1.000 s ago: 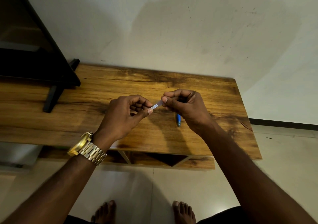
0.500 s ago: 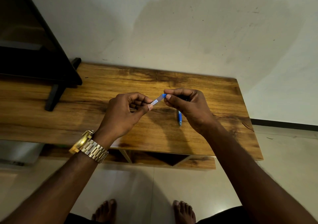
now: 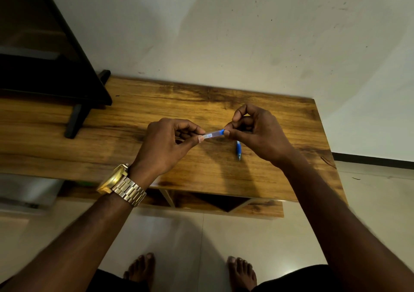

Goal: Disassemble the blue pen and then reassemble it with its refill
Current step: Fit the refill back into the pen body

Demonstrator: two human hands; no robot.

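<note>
Pale floor tiles [image 3: 170,231] underlie bare feet [image 3: 140,269]. Above the wooden bench [image 3: 224,175], the left hand [image 3: 165,146] and right hand [image 3: 257,132] each pinch the clear pen barrel [image 3: 214,133] in a clenched grip. The blue pen tip section [image 3: 238,150] lies on the bench beyond.

My left hand [image 3: 167,145] and right hand [image 3: 255,132] hide both ends of the pen barrel [image 3: 214,134]; its label is too small to read.

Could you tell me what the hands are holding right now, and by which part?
Both hold the clear pen barrel above the table: left hand pinches its labelled end, right hand its blue end.
</note>
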